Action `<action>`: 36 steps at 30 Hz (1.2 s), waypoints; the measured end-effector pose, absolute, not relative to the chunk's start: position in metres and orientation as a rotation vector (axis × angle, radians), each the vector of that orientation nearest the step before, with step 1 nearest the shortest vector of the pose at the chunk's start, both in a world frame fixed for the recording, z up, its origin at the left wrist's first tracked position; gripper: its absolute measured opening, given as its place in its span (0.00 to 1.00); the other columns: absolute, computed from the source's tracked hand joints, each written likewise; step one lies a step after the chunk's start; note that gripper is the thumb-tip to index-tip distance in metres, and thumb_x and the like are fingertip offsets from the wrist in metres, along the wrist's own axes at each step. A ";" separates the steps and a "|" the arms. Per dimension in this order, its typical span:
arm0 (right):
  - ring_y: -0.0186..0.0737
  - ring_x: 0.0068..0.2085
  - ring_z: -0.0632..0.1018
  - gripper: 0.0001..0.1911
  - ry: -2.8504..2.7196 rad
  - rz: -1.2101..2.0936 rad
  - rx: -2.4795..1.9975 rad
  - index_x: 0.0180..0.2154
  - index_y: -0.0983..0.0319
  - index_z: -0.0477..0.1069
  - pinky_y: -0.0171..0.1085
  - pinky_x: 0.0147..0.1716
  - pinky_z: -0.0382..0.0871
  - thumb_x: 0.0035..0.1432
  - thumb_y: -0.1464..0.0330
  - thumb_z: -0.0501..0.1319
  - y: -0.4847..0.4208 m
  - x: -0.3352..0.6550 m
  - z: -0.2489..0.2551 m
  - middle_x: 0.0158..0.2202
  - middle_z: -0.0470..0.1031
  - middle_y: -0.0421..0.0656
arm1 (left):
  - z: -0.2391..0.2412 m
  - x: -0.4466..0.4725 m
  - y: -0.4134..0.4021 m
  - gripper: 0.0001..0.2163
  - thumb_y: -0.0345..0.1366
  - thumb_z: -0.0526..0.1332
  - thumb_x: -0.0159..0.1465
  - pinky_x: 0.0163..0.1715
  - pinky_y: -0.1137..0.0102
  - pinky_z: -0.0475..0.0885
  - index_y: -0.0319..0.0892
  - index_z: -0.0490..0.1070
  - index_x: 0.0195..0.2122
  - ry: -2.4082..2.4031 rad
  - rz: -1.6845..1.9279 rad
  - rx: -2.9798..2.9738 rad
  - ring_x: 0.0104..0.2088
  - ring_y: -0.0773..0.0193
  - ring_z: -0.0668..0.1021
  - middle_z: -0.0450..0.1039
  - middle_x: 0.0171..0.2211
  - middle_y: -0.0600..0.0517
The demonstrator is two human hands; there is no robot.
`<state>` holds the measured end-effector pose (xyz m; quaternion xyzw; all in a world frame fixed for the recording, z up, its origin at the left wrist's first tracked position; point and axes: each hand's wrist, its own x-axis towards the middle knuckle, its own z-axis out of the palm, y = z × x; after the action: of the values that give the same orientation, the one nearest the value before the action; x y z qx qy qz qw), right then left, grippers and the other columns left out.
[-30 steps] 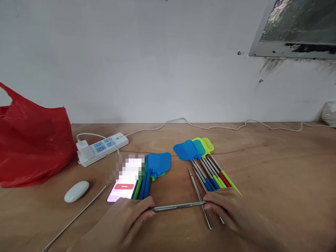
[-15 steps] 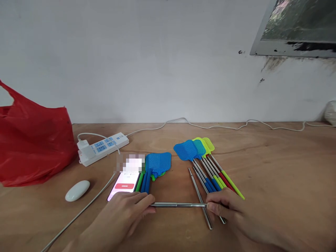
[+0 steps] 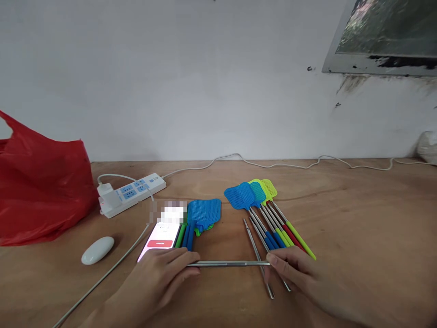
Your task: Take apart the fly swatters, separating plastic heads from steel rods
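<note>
A thin telescopic metal rod (image 3: 227,263) lies crosswise between my hands, just above the wooden table (image 3: 358,228). My left hand (image 3: 155,282) pinches its left end, fingers closed. My right hand (image 3: 307,282) pinches its right end, fingers closed. Behind the right hand lies a fan of finished fly swatters (image 3: 259,200) with blue, green and yellow heads and coloured grips. A bare metal rod (image 3: 256,250) lies under the held one. Loose blue swatter heads (image 3: 204,212) with plastic stems sit behind my left hand.
A phone (image 3: 160,237) with a lit screen lies beside the swatter heads. A long extended rod (image 3: 102,278) runs to the lower left. A white oval object (image 3: 98,250), a power strip (image 3: 131,193) with cable and a red plastic bag (image 3: 41,191) stand at the left.
Both hands have shifted slightly away from me with the rod. The rod looks a little longer, its left end now further under my left fingers.
</note>
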<state>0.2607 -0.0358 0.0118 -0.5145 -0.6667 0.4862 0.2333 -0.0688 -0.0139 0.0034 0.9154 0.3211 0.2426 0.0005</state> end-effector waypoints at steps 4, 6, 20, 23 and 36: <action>0.42 0.39 0.79 0.15 -2.250 0.469 -1.145 0.45 0.57 0.75 0.38 0.38 0.74 0.71 0.66 0.49 -0.039 0.266 0.000 0.38 0.79 0.45 | 0.014 -0.061 -0.014 0.14 0.40 0.51 0.74 0.26 0.76 0.67 0.46 0.74 0.35 1.140 0.482 2.447 0.27 0.68 0.79 0.77 0.28 0.58; 0.42 0.35 0.79 0.16 -2.310 0.273 -0.989 0.48 0.58 0.74 0.37 0.34 0.74 0.71 0.69 0.48 -0.038 0.268 -0.007 0.36 0.80 0.46 | 0.014 -0.061 -0.014 0.15 0.41 0.52 0.74 0.26 0.77 0.66 0.46 0.74 0.34 1.126 0.453 2.419 0.26 0.68 0.78 0.76 0.26 0.58; 0.31 0.19 0.55 0.34 -1.662 1.591 -1.436 0.29 0.61 0.71 0.33 0.19 0.51 0.59 0.37 0.52 -0.032 0.258 0.001 0.17 0.52 0.32 | 0.001 -0.069 -0.013 0.12 0.38 0.48 0.77 0.27 0.72 0.67 0.45 0.71 0.46 0.996 0.765 2.938 0.27 0.65 0.80 0.79 0.33 0.54; 0.37 0.26 0.69 0.26 -1.858 0.992 -1.463 0.36 0.59 0.75 0.35 0.24 0.62 0.67 0.46 0.51 -0.037 0.261 -0.002 0.23 0.68 0.39 | 0.003 -0.068 -0.017 0.11 0.39 0.49 0.76 0.26 0.73 0.66 0.47 0.71 0.43 1.164 0.577 2.684 0.27 0.64 0.79 0.79 0.32 0.56; 0.40 0.29 0.74 0.24 -2.175 0.651 -1.410 0.31 0.57 0.72 0.37 0.30 0.65 0.71 0.52 0.48 -0.034 0.279 -0.001 0.26 0.73 0.40 | 0.006 -0.056 -0.021 0.14 0.41 0.48 0.75 0.24 0.74 0.62 0.47 0.70 0.36 1.167 0.541 2.542 0.25 0.64 0.76 0.74 0.25 0.57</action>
<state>0.2794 -0.0341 -0.0007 -0.5133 -0.7915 0.2369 0.2324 -0.0562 -0.0209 0.0057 0.8827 0.4052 0.1880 0.1460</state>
